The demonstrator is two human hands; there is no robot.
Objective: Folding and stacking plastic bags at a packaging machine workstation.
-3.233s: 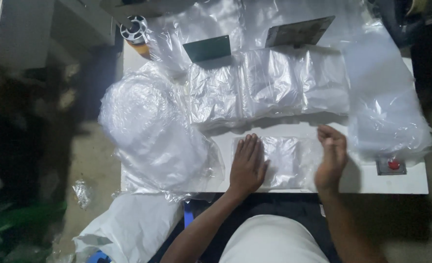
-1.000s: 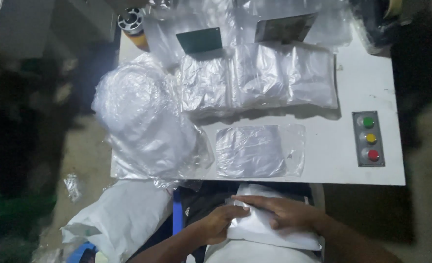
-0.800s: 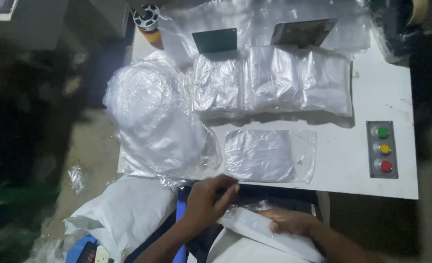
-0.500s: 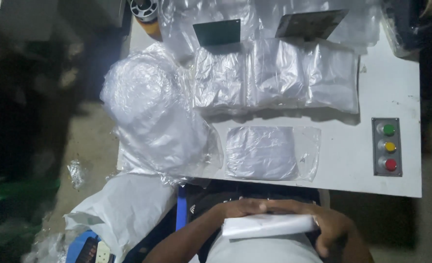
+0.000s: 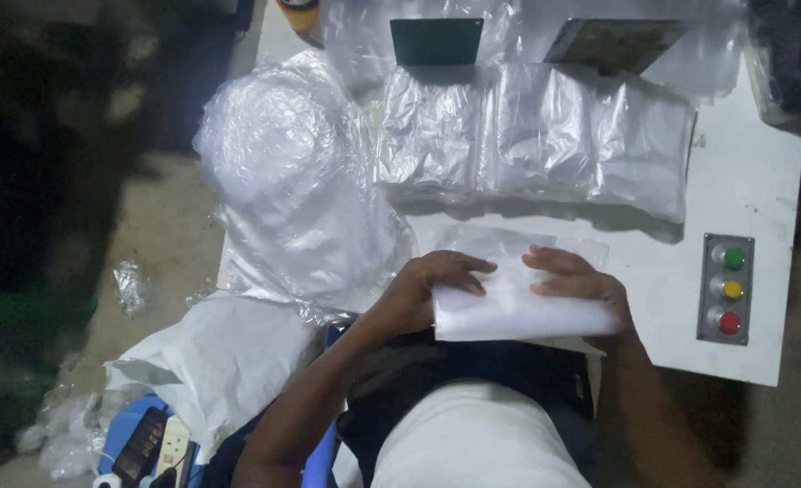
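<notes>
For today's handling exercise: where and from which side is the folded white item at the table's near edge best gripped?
Probably by its two short ends, one from each side. The folded white item lies flat and long across the near edge of the table, and the left hand and right hand already press its top near those ends.

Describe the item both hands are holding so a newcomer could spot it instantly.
Start at the white table and go to its near edge. There the left hand and right hand press a folded white packet. It is opaque, unlike the clear plastic bags farther back.
</notes>
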